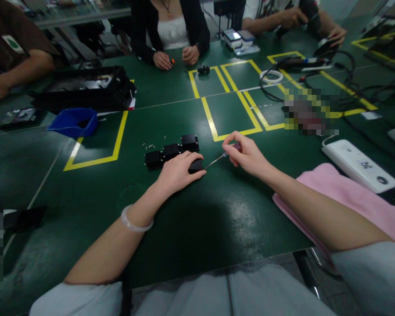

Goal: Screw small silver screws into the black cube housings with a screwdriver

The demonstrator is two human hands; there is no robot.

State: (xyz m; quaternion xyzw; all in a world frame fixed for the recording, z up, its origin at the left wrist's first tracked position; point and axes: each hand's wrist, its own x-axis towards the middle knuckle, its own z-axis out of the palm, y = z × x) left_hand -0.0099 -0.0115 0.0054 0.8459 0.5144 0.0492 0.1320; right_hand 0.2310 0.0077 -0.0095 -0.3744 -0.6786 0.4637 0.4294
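My left hand (177, 172) lies on a small black box (196, 165) on the green table and holds it down. My right hand (246, 153) pinches a thin screwdriver (221, 157) whose tip points at the right side of that box. Three more black boxes (171, 151) sit in a row just behind my left hand. Several tiny screws (149, 145) lie scattered left of the row.
A blue bin (73, 122) and a black tray (85, 87) stand at the left. A white power strip (358, 165) and a pink cloth (342, 193) lie at the right. Cables (345, 74) cover the far right. Other people sit across the table (184, 228), hands resting on it.
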